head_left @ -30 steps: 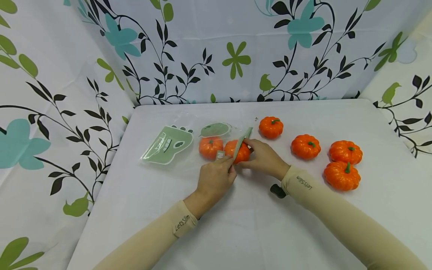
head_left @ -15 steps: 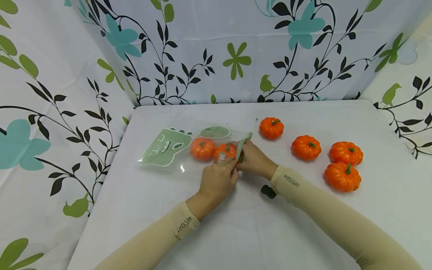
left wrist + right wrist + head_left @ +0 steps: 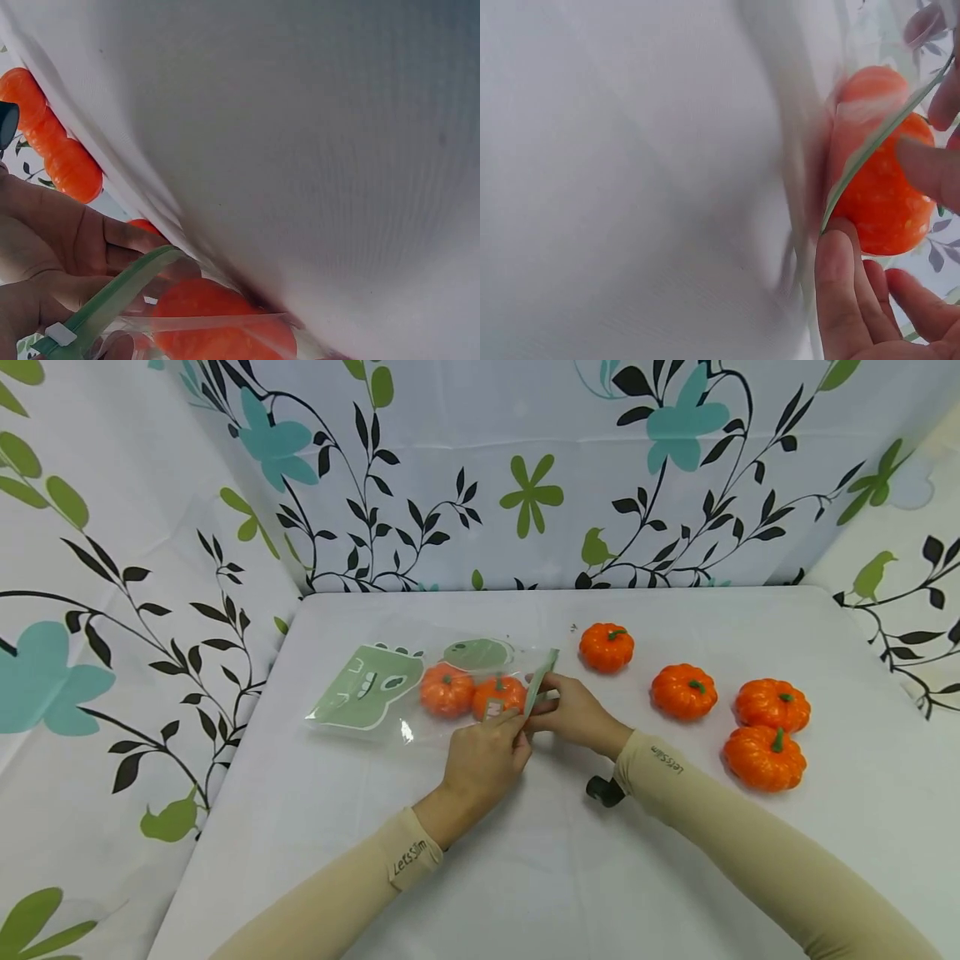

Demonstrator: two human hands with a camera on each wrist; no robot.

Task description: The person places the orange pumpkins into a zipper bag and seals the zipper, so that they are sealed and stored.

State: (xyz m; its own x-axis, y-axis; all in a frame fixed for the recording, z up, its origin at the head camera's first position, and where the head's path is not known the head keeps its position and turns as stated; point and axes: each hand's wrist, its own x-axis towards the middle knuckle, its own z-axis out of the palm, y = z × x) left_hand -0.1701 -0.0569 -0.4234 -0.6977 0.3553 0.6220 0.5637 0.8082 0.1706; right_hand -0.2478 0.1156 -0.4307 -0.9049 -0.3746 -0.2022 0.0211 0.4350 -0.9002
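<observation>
A clear zip bag (image 3: 366,687) with a green cartoon print lies on the table, with two orange toy pumpkins (image 3: 447,691) (image 3: 498,697) inside. My left hand (image 3: 480,764) pinches the near side of its mouth, thumb on the edge in the right wrist view. My right hand (image 3: 581,714) is at the mouth, its fingers overlapping the green zip strip (image 3: 542,681). In the right wrist view, the right thumb (image 3: 930,172) and fingers stand apart beside the nearer pumpkin (image 3: 889,199). A white slider (image 3: 61,334) shows on the strip in the left wrist view.
Several more orange pumpkins lie on the white table to the right: one at the back (image 3: 606,647), one in the middle (image 3: 683,692), and a touching pair (image 3: 765,758) farther right. A patterned curtain (image 3: 442,460) stands behind and beside the table.
The right hand moved left into the bag's mouth with a pumpkin, then drew back slightly right. Both bagged pumpkins now sit farther left. The left hand kept its grip on the edge.
</observation>
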